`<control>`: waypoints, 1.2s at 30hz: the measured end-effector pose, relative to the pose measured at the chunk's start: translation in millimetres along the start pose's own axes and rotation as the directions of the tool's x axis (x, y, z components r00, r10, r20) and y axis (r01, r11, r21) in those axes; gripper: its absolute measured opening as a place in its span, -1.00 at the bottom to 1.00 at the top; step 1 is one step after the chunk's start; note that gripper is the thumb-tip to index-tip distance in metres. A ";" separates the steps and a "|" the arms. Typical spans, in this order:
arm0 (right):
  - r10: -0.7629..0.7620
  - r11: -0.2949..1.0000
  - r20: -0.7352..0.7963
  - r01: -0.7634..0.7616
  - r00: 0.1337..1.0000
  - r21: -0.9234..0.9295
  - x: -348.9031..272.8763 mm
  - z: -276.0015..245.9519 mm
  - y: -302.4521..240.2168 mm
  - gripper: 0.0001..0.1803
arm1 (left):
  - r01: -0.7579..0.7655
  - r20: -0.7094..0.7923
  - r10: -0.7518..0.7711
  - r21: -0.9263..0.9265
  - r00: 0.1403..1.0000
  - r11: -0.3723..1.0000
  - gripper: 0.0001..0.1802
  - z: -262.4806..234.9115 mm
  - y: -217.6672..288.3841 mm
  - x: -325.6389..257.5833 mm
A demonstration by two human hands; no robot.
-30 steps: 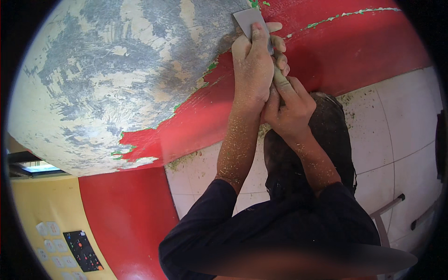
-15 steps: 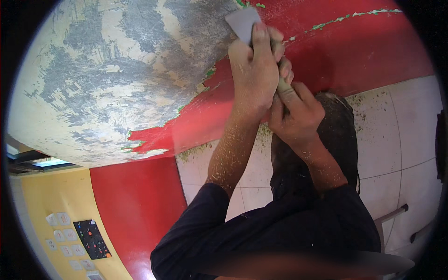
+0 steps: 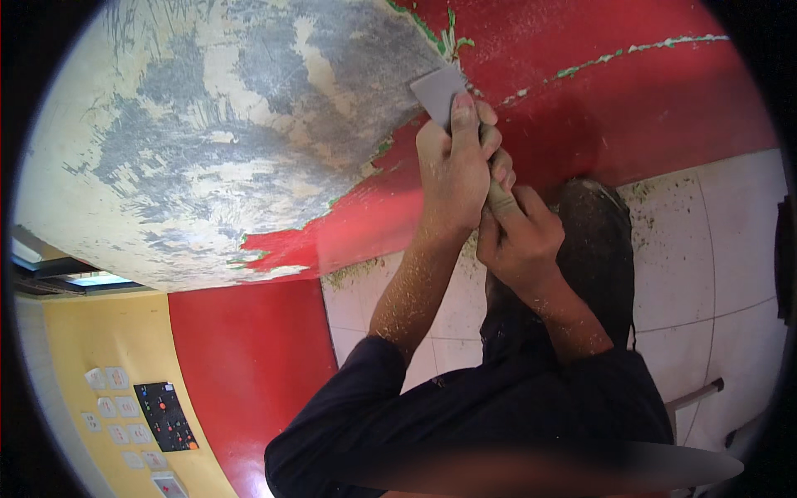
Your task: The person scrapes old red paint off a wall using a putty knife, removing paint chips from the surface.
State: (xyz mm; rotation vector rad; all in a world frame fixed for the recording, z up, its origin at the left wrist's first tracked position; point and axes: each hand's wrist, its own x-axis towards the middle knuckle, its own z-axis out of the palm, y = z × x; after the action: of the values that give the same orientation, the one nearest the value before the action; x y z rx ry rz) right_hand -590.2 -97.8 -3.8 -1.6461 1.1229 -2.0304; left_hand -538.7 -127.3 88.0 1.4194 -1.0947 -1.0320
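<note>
A paint scraper (image 3: 437,93) with a broad grey blade lies against the wall, at the border between stripped plaster and red paint. My left hand (image 3: 455,170) is wrapped round it close to the blade, the thumb stretched along the blade's base. Just below, my right hand (image 3: 525,236) is closed round the lower part of the handle, which the fingers mostly hide. Curled strips of green and whitish paint (image 3: 451,41) stick out from the wall beyond the blade. Pale flakes cling to both forearms.
The bare patch (image 3: 241,116) spreads left over the red-painted wall (image 3: 598,108), with a ragged green edge. Scraped crumbs litter the tiled floor (image 3: 672,249) along the wall's foot. My dark-trousered knee (image 3: 594,241) is close to the wall. A yellow wall (image 3: 75,332) with papers stands at left.
The blade and both hands appear lower in the picture, though the whole view has shifted too. More of the curled paint strips now shows above the blade. Both hands keep their grip.
</note>
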 end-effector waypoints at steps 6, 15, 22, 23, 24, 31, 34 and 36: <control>-0.013 1.000 0.017 0.013 1.000 -0.002 34.9 -11.7 -3.2 -0.75 | -0.129 0.048 0.128 0.023 0.991 0.991 -0.60 28.3 36.4 13.1; 0.009 1.000 0.039 -0.008 0.999 -0.018 21.5 -18.2 -13.3 -0.68 | -0.065 0.049 0.068 -0.058 0.996 0.996 -0.65 22.3 28.7 9.6; -0.047 0.997 0.052 0.050 0.998 -0.054 41.1 -15.5 -3.5 -0.64 | -0.152 0.048 0.152 0.011 0.987 0.988 -0.60 28.9 37.7 15.2; -0.069 0.997 -0.033 0.070 0.997 0.024 54.5 -14.5 -4.6 -0.64 | -0.177 0.068 0.174 0.029 0.982 0.984 -0.60 35.9 51.3 19.8; -0.075 0.993 -0.016 0.073 0.997 -0.093 53.1 -17.7 -10.4 -0.64 | -0.201 0.089 0.197 0.046 0.976 0.978 -0.61 39.0 59.1 22.2; 0.007 0.999 0.145 0.000 0.989 -0.050 23.0 -22.4 -15.3 -0.66 | -0.060 0.025 0.061 -0.040 0.998 0.997 -0.64 17.2 28.6 2.7; 0.117 0.981 0.185 -0.143 0.976 0.134 14.8 -21.0 -7.7 -0.58 | -0.052 0.115 0.062 -0.083 0.992 0.995 -0.63 14.9 24.3 9.3; 0.167 0.934 0.140 -0.202 0.976 0.294 5.0 -21.5 -11.3 -0.56 | -0.063 0.095 0.075 -0.119 0.993 0.991 -0.64 8.7 13.2 8.7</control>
State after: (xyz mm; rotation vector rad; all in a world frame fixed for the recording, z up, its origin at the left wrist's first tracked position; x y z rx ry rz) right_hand -608.8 -85.5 7.0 -1.4228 0.8378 -1.8572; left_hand -546.5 -138.5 99.8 1.2412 -1.1292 -1.1075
